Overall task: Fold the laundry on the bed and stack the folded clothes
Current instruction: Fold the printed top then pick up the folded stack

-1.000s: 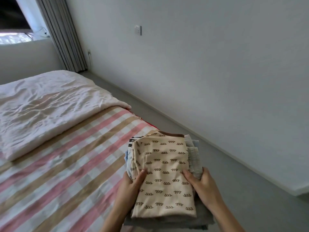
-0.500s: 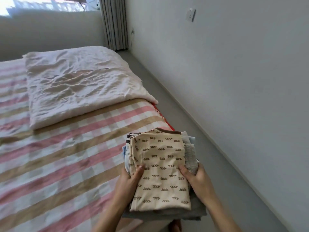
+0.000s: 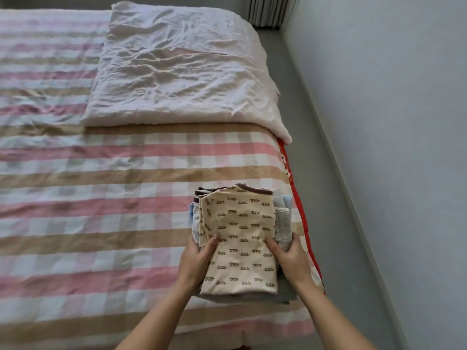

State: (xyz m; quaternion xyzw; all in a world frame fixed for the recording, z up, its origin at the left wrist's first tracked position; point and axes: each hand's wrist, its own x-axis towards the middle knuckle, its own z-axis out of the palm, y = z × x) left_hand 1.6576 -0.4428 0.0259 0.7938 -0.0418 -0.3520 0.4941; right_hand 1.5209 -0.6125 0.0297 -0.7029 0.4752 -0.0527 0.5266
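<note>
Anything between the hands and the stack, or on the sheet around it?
Nothing visible. The left hand and right hand grip the clothes stack; the folded quilt lies farther up the checked sheet, apart from it.

bed [image 3: 101, 198] with a pink-and-tan checked cover [image 3: 75, 248] filling the left, crumpled white quilt [image 3: 177, 66] folded at its far end, narrow grey floor [image 3: 341, 223] on the right, plain white wall [image 3: 404, 97] beyond, bit of pleated curtain [image 3: 267, 11] far right
</note>
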